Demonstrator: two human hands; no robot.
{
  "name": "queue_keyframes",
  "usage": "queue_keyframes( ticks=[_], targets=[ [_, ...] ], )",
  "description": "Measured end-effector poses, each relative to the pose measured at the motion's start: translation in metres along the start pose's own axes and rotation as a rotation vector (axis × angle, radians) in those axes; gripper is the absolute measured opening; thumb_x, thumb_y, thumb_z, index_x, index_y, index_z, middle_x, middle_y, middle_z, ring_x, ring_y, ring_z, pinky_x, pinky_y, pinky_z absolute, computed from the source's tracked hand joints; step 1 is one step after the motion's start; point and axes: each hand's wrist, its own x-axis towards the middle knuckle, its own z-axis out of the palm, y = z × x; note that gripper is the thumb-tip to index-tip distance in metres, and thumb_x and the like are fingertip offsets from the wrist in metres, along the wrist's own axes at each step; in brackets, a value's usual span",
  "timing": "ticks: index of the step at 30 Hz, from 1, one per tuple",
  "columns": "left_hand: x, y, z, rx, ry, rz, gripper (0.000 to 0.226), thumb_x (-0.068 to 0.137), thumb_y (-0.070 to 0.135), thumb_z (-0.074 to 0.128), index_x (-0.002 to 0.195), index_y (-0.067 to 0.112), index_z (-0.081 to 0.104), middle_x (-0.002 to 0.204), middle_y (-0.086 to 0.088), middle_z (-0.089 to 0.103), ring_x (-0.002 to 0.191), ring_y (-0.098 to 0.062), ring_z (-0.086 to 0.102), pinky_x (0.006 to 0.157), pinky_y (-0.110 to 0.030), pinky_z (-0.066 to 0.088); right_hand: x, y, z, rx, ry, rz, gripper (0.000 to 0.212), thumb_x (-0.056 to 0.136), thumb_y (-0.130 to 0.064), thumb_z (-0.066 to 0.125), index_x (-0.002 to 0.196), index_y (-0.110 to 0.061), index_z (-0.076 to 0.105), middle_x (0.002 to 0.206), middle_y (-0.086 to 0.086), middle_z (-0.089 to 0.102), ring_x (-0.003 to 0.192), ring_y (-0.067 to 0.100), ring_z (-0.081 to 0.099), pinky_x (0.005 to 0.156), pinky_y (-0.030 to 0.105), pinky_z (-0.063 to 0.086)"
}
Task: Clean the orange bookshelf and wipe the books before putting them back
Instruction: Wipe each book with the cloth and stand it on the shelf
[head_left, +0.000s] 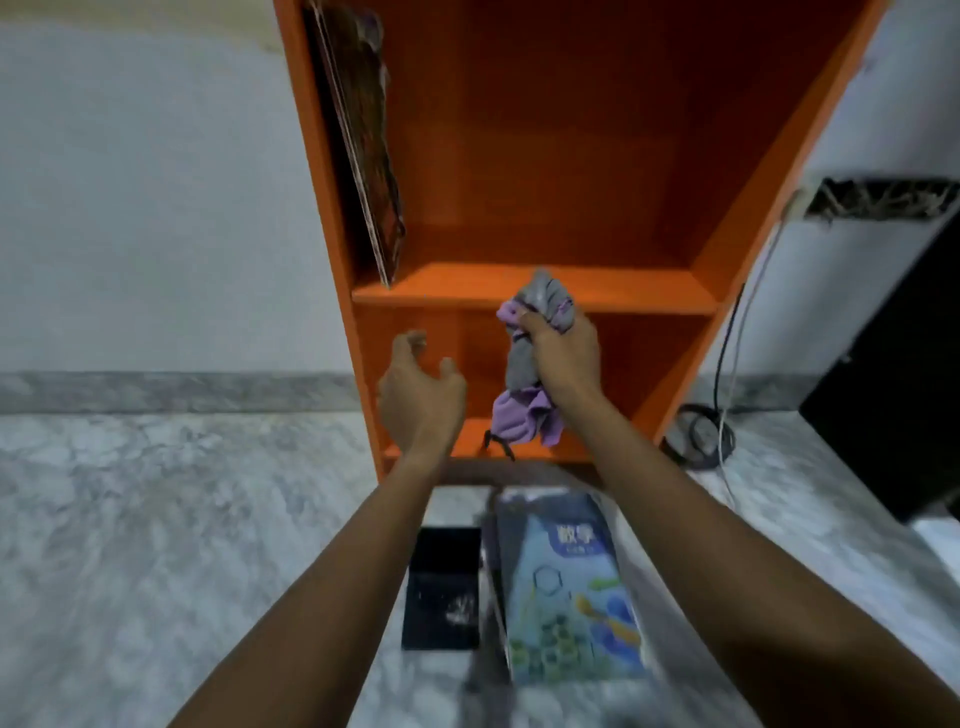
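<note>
The orange bookshelf (545, 291) stands against the wall in front of me. A thin dark book (363, 156) leans against its left wall on the upper shelf. My right hand (563, 353) grips a bunched grey and purple cloth (524, 395) in front of the middle shelf edge. My left hand (421, 389) hovers before the lower compartment with fingers loosely curled, holding nothing. On the floor between my forearms lie a light blue book (566, 587) on a small stack and a black book (444, 587) to its left.
Marble floor (156, 545) spreads on both sides. A coil of cables (701, 436) lies at the shelf's right foot, with wires running up the wall. A black cabinet (898, 374) stands at the right. A small dark object (498, 441) lies on the bottom shelf.
</note>
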Motion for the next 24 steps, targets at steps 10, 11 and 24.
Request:
queue_keyframes(
  ticks=[10,11,24],
  targets=[
    [-0.188,-0.159,0.027,0.365,-0.942,-0.42,0.025,0.085,0.025,0.064,0.101,0.006,0.065,0.102,-0.011,0.072,0.097,-0.033,0.067,0.078,-0.038,0.053,-0.12,0.19,-0.124,-0.376,0.071,0.379,0.022,0.082,-0.019,0.068,0.101,-0.013,0.059,0.107,0.015,0.062,0.091,0.033,0.064,0.07,0.036,0.049],
    [-0.194,-0.167,0.03,0.401,-0.961,-0.399,0.019,0.086,0.022,0.065,0.091,0.004,0.066,0.095,-0.013,0.071,0.094,-0.034,0.068,0.076,-0.04,0.053,-0.127,0.205,-0.13,-0.38,0.042,0.342,0.015,0.079,-0.012,0.065,0.094,-0.01,0.062,0.097,0.013,0.067,0.086,0.028,0.069,0.07,0.035,0.054],
    [-0.21,-0.188,0.06,0.444,-0.946,-0.529,0.043,0.077,0.037,0.075,0.098,0.0,0.071,0.101,-0.013,0.072,0.084,-0.025,0.068,0.063,-0.03,0.048,-0.188,0.291,-0.16,-1.227,-0.482,0.021,0.07,0.082,-0.045,0.029,0.136,-0.013,0.062,0.125,0.023,0.061,0.102,0.047,0.057,0.083,0.043,0.043]
  ],
)
